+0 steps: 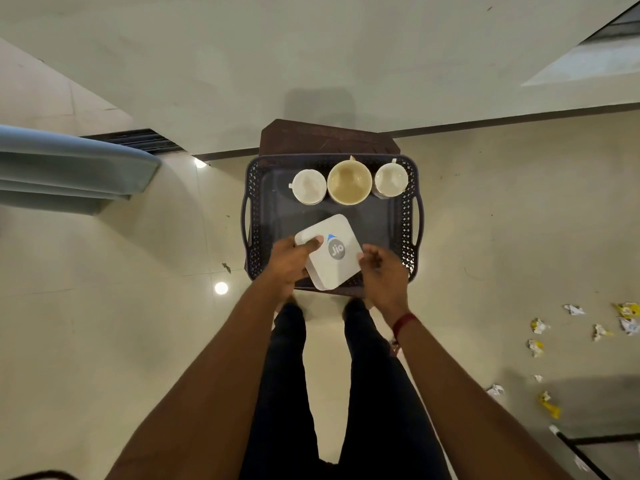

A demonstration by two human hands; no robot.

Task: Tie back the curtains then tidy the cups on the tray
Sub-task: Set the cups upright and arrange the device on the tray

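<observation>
- Left hand [289, 263] pinches a white box [334, 261], thumb on top
- Right hand [384, 273] curls its fingers at the box's right edge; grip unclear
- Box sits over the dark tray's [408, 237] near edge
- Three cups [349, 181] line the tray's far side

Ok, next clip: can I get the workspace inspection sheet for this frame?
Surface: dark lattice-rimmed tray on a brown stool.
Job's things: three cups in a row along the tray's far side: left cup, larger stained middle cup, right cup; grey-blue drape at left, likely the curtain, tie not visible.
Clutter: white box over the tray's near side; paper scraps on the floor at right.
Hands: left hand grips the box, thumb on top; right hand at its right edge, grip unclear.
Cables: nothing seen.
Surroundings: pale wall, tiled floor.
</observation>
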